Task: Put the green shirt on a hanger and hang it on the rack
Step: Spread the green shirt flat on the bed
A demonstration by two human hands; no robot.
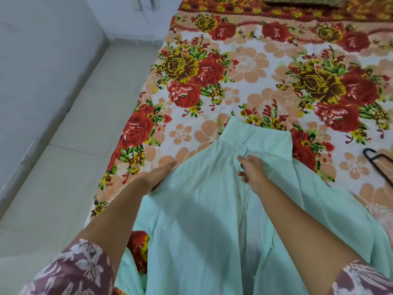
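Note:
A pale mint-green shirt [204, 209] lies front up on the flowered bed, collar pointing away from me. My left hand [158, 176] holds the shirt's left shoulder edge, fingers tucked under the cloth. On the button placket just below the collar, my right hand [252, 169] pinches the fabric with curled fingers. A black hanger [380, 161] lies on the bed at the right edge, only partly in view and apart from the shirt. No rack is in view.
The bed sheet [255, 67] has red and yellow roses. A tiled floor [74, 145] and a white wall [42, 60] run along the bed's left side. A patterned pillow [304, 1] lies at the far end of the bed.

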